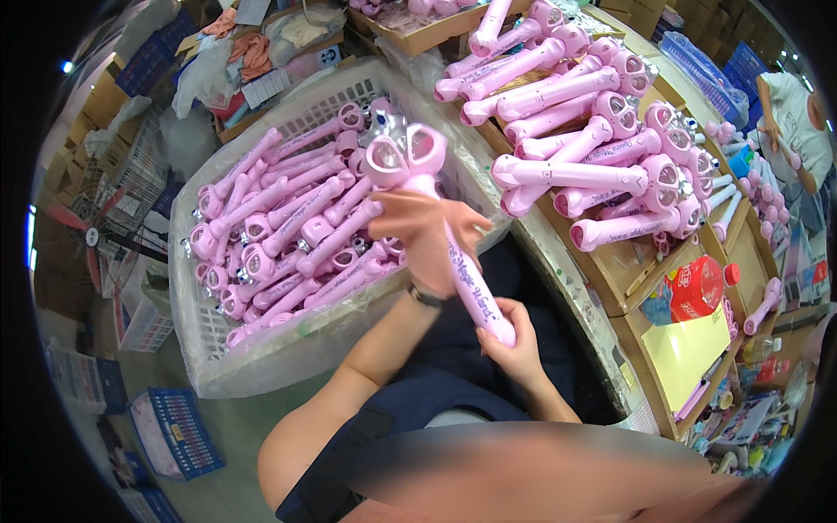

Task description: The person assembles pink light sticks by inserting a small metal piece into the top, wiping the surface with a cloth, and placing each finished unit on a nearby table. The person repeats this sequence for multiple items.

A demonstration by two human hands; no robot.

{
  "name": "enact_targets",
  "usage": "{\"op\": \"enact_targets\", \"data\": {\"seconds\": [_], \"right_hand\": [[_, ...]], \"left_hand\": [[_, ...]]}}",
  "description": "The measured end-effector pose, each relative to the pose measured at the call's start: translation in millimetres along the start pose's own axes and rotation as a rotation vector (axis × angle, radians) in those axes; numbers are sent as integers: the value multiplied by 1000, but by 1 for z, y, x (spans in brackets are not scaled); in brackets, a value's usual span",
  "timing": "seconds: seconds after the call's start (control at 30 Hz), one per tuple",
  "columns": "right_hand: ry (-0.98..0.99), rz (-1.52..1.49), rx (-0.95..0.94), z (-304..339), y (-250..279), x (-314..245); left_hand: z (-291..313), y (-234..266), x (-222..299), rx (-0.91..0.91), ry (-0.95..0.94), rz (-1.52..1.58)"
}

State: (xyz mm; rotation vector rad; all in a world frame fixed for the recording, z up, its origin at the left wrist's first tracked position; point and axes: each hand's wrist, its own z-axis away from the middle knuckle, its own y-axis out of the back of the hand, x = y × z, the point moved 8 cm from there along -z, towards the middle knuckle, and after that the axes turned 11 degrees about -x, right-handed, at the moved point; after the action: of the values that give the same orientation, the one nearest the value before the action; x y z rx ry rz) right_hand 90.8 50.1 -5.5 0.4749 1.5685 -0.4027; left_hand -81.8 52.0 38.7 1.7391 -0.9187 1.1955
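While my left hand (pixel 433 263) is closed around an orange cloth (pixel 410 209) wrapped about the neck of a pink wand (pixel 471 283), my right hand (pixel 516 344) has thumb and fingers clamped on the wand's narrow bottom end. The cloth hides most of my left fingers. The wand slants in front of me, its ringed head up and away, dark lettering along its handle. A dark band (pixel 426 299) sits on my left wrist.

Just beyond, on my left, a white basket (pixel 196 370) lined with clear plastic holds a heap of similar wands (pixel 301 213). To my right is the bench (pixel 567 301), with another pile of pink wands (pixel 571 96) on it. Nearer me on that side are a bottle (pixel 695 288) with red on it and a yellow sheet (pixel 684 357). Farther right is a person (pixel 798 113) in a white top; a blue crate (pixel 177 431) stands on the floor (pixel 253 436) to my left.
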Motion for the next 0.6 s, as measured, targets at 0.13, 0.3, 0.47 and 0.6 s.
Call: {"op": "enact_targets", "data": {"seconds": [0.13,0.3,0.47,0.6], "right_hand": [[117,363,166,-13,-1,0],[-130,-412,-172,13,-19,37],[-332,-1179,-412,46,-46,31],[-82,-262,-76,23,-2,22]], "left_hand": [[14,-58,17,-232,-79,1064],[31,39,48,453,-223,-820],[8,53,37,-13,-409,627],[9,-14,49,-812,-429,1432]]}}
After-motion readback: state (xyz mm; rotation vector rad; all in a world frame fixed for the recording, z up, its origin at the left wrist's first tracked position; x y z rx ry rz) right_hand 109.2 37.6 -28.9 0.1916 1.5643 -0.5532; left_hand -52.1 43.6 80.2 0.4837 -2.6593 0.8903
